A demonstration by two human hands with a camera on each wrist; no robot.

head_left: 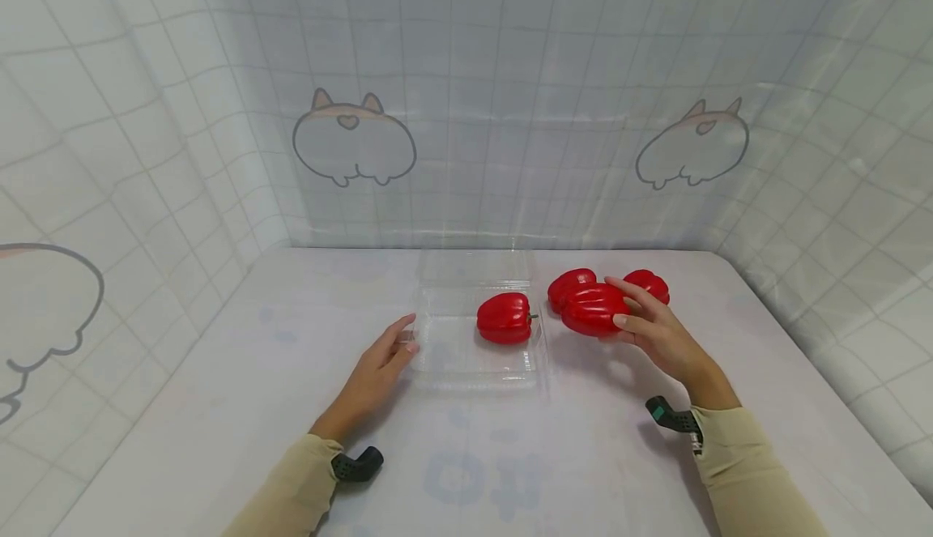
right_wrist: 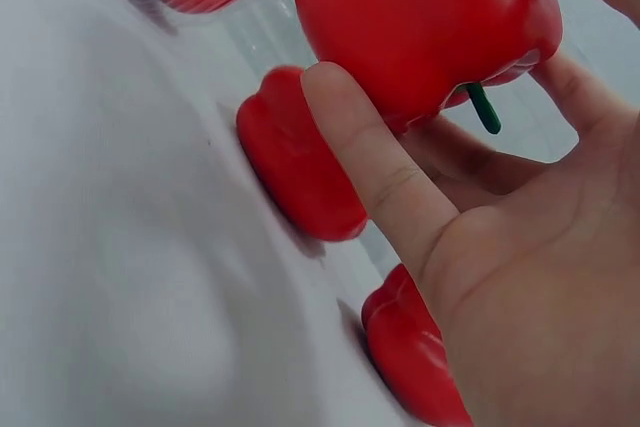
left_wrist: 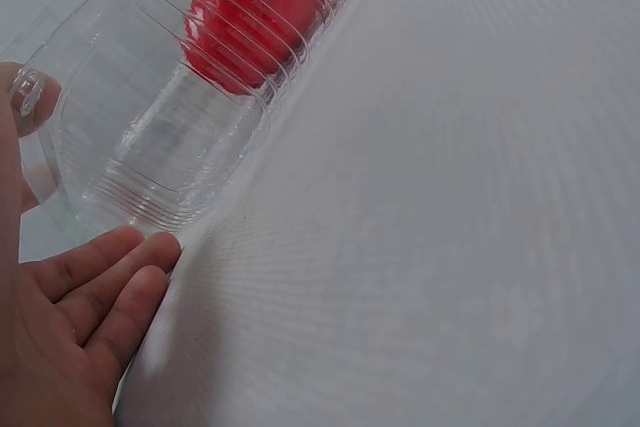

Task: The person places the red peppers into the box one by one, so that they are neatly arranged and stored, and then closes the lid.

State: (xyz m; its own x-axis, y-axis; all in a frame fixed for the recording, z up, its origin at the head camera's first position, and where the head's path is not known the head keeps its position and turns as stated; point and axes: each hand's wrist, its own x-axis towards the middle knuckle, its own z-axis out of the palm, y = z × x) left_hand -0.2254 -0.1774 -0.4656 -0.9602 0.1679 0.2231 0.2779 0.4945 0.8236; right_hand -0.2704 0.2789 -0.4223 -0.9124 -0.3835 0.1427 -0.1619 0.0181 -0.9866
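Note:
A clear plastic clamshell container [head_left: 445, 359] lies with its lid folded back, a red bell pepper [head_left: 504, 318] on its side inside, stem to the right. My left hand [head_left: 379, 367] is at the container's left edge, fingers fairly straight and touching the plastic rim. In the left wrist view, three fingers [left_wrist: 110, 292] rest low against the container's end. My right hand [head_left: 659, 334] grips another red bell pepper [head_left: 594, 310] between thumb and fingers, above the table to the right of the container. Its green stem [right_wrist: 483, 107] points toward the palm in the right wrist view.
Behind the held pepper, a red bell pepper [head_left: 570, 284] lies on the white table, and one more [head_left: 647, 284] is farther right, partly behind my right hand. The raised lid [head_left: 474, 266] stands at the container's back. Tile-patterned curtains [head_left: 466, 116] surround the table.

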